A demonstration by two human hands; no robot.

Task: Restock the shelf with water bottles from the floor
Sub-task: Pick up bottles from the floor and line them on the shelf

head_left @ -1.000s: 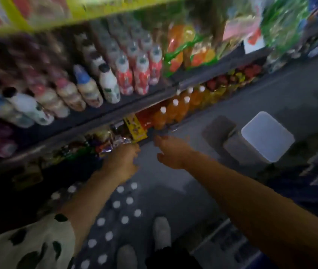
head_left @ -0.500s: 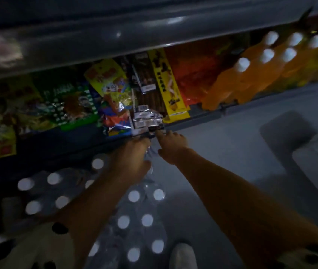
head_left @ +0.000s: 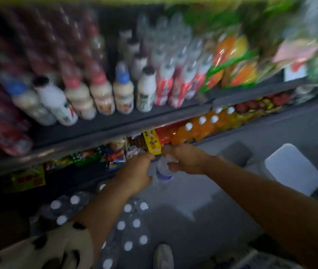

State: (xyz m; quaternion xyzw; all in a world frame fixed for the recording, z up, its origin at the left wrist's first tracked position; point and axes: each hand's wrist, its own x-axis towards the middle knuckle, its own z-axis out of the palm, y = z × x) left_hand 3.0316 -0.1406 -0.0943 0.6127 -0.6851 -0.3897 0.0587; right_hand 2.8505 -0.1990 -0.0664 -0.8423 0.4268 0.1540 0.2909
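Below the lower shelf (head_left: 115,131), your left hand (head_left: 136,174) and right hand (head_left: 186,159) both grip one water bottle (head_left: 163,171), fingers curled round its crinkled plastic, blurred. Beneath your arms, the white-capped water bottles (head_left: 129,226) stand packed on the floor (head_left: 202,220).

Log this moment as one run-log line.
step: lift bottle from pack | left hand: holds bottle | right hand: holds bottle | pack: on floor | shelf: bottle not yet placed
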